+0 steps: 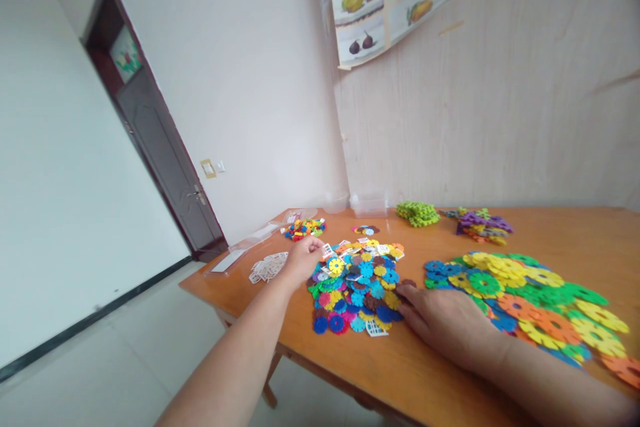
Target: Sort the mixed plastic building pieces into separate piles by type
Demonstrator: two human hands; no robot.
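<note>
White lattice bits [269, 267] sit just left of the mixed disc pile [359, 298]. Left hand [306, 259] is at the pile's far left edge, pinching a white grid piece [327, 251]. Right hand [445, 317]'s at its right edge, can't tell if it's gripping anything. Bigger flower discs [520, 307] beyond.

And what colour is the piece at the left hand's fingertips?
The piece is white, latticed; head view shows it best.
</note>
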